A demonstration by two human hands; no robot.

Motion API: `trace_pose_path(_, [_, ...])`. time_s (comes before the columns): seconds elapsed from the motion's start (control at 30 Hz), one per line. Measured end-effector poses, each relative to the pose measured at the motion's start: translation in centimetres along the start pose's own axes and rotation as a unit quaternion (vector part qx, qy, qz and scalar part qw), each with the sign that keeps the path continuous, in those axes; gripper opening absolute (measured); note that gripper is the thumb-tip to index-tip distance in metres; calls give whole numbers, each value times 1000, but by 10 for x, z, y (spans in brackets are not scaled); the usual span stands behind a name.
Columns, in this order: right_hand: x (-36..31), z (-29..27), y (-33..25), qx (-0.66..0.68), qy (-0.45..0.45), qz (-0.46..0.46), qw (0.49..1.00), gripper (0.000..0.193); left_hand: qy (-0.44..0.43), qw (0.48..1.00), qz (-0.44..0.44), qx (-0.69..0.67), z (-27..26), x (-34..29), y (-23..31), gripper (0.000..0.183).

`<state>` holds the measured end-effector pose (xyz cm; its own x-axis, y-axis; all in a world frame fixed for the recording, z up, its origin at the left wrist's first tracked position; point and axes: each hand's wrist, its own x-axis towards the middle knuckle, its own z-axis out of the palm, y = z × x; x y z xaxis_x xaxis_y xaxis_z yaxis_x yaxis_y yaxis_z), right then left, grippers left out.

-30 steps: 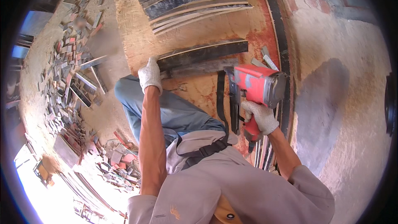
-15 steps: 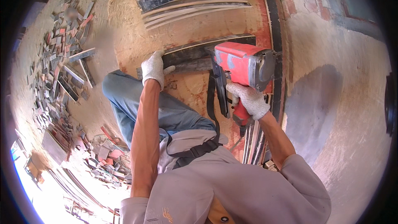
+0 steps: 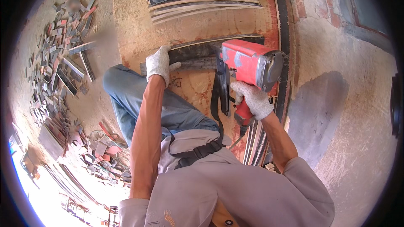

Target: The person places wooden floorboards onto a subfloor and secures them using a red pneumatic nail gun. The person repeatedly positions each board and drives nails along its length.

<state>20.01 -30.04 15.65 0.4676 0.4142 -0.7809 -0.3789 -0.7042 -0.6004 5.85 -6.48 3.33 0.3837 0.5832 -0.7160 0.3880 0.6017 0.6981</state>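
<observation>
A red nail gun (image 3: 244, 59) with a dark, scuffed end cap is gripped at its handle by my right hand (image 3: 251, 98), which wears a white work glove. The tool's nose sits over the right part of a dark wooden strip (image 3: 195, 50) lying crosswise in front of me. My left hand (image 3: 159, 64), gloved too, grips the strip's left end, with the thumb along its near side. Just nearer lies a second greyish board (image 3: 198, 64), partly under the dark strip. The nail gun hides where its nose meets the wood.
Several dark boards and thin strips (image 3: 206, 4) lie farther off on the plywood surface (image 3: 130, 29). A long dark rail (image 3: 282, 21) borders it at the right, beside a stained wall (image 3: 324, 113). Wood offcuts (image 3: 63, 59) litter the left ground. More strips (image 3: 254, 138) lie beside my right forearm.
The whole view has shifted slightly, so the boards appear a little farther right. Both hands keep their hold, and the nail gun stays over the strip's right part.
</observation>
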Motion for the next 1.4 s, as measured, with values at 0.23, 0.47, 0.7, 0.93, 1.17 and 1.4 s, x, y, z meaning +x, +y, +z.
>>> trace_pose_path(0.23, [0, -2, 2, -10, -22, -25, 999, 22, 29, 994, -56, -94, 2, 4, -7, 39])
trace_pose_path(0.47, [3, 22, -2, -94, -57, -3, 994, 26, 25, 980, -86, -178, 9, -5, 0, 35])
trace_pose_path(0.7, [10, 30, 9, -89, -39, -20, 995, 28, 41, 963, -122, -235, 9, -4, 3, 35])
trace_pose_path(0.93, [11, 33, 18, -118, -13, -138, 983, 21, -12, 988, -62, -138, 0, 7, -15, 34])
trace_pose_path(1.17, [14, 43, 26, -136, -38, -134, 981, 14, -8, 986, -72, -151, 5, 6, -8, 33])
trace_pose_path(1.4, [6, 42, 17, -104, -46, -59, 992, 22, -34, 994, -33, -95, 5, 18, -27, 32])
